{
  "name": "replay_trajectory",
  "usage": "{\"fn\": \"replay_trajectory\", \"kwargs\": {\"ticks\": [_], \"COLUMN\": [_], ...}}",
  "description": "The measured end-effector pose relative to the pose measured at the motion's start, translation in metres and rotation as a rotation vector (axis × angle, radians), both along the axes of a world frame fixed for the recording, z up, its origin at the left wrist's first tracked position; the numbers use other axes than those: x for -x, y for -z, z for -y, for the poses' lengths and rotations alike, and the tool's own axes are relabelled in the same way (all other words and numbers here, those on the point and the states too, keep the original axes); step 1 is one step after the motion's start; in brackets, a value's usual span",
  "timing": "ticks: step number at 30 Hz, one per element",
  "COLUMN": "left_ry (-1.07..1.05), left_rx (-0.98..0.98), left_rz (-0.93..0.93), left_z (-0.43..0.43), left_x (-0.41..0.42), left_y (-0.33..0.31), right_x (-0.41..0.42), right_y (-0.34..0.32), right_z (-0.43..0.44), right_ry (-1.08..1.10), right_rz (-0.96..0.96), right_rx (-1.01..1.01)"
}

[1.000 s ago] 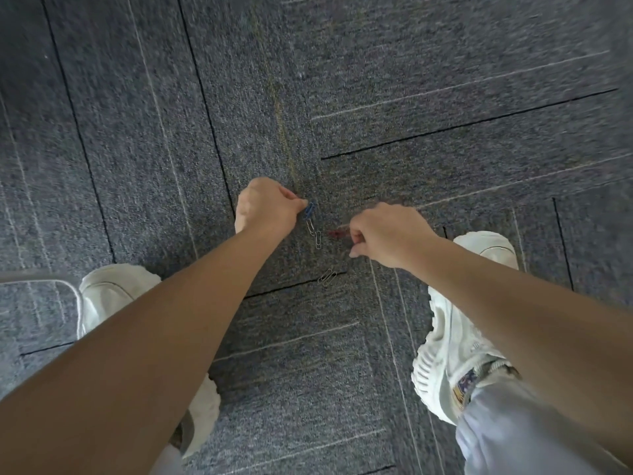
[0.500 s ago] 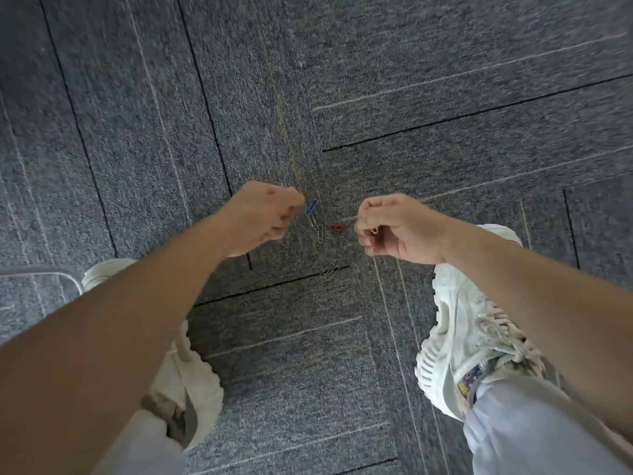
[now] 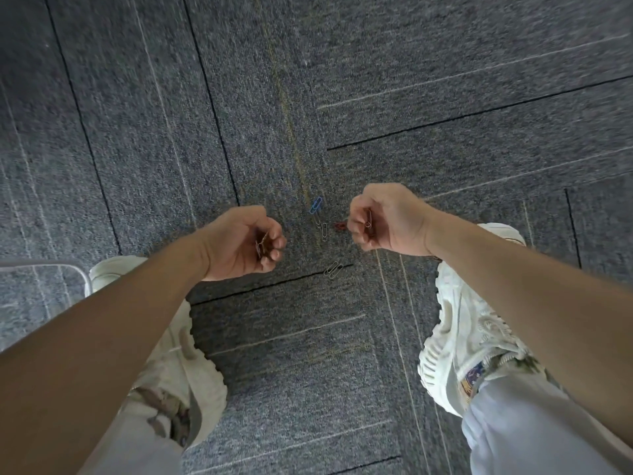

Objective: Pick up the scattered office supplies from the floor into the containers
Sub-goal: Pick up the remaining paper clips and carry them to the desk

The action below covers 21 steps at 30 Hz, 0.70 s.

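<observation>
Several paper clips lie on the grey carpet between my hands: a blue clip [image 3: 315, 205], a silver clip [image 3: 324, 231] just below it, a red clip [image 3: 339, 226] and a silver pair [image 3: 333, 269] nearer my feet. My left hand [image 3: 245, 243] is turned palm up, fingers curled round a few clips [image 3: 262, 246]. My right hand [image 3: 385, 217] is also turned up and curled, holding a clip [image 3: 368, 219] against its fingers, right beside the red clip on the floor.
My two white shoes stand on the carpet, the left shoe [image 3: 191, 368] and the right shoe [image 3: 459, 337]. A clear container's rim [image 3: 73, 267] shows at the left edge, beside my left shoe.
Both hands have lifted off the floor and rolled palm up with clips in them. The blue and red clips stay on the carpet.
</observation>
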State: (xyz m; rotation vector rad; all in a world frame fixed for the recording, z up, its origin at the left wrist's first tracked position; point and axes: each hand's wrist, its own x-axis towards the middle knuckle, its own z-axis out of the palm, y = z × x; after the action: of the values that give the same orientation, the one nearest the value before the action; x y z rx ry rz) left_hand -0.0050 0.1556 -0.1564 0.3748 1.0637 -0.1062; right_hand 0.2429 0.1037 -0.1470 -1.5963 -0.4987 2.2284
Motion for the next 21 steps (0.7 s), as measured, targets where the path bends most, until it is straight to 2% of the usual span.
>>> {"fn": "replay_trajectory", "kwargs": {"ticks": [4, 5, 8, 10, 13, 15, 18, 20, 21], "left_ry": [0.045, 0.086, 0.284, 0.271, 0.197, 0.271, 0.579, 0.655, 0.663], "left_rx": [-0.054, -0.1, -0.34, -0.391, -0.402, -0.525, -0.85, -0.948, -0.968], "left_rz": [-0.121, -0.152, -0.246, -0.239, -0.187, -0.256, -0.534, -0.644, -0.673], "left_z": [-0.002, -0.003, -0.008, -0.014, -0.022, -0.023, -0.018, -0.014, -0.012], "left_x": [-0.019, -0.022, -0.03, -0.036, -0.047, -0.056, -0.071, -0.08, -0.084], "left_y": [-0.001, 0.0, -0.002, -0.007, -0.01, -0.006, -0.001, 0.0, 0.002], "right_x": [0.007, 0.008, 0.01, 0.013, 0.023, 0.03, 0.036, 0.032, 0.028], "right_y": [0.0, -0.001, -0.001, -0.002, 0.0, 0.001, 0.004, 0.007, 0.009], "right_z": [-0.004, -0.004, 0.0, 0.0, 0.0, 0.0, 0.0, 0.003, 0.004], "right_ry": [0.011, -0.072, -0.53, -0.756, -1.025, -1.113, -1.111, -0.938, -0.779], "right_rz": [0.187, 0.277, 0.661, 0.839, 1.039, 1.086, 1.08, 0.934, 0.801], "right_rx": [-0.037, -0.095, -0.376, -0.52, -0.603, -0.63, -0.621, -0.497, -0.428]}}
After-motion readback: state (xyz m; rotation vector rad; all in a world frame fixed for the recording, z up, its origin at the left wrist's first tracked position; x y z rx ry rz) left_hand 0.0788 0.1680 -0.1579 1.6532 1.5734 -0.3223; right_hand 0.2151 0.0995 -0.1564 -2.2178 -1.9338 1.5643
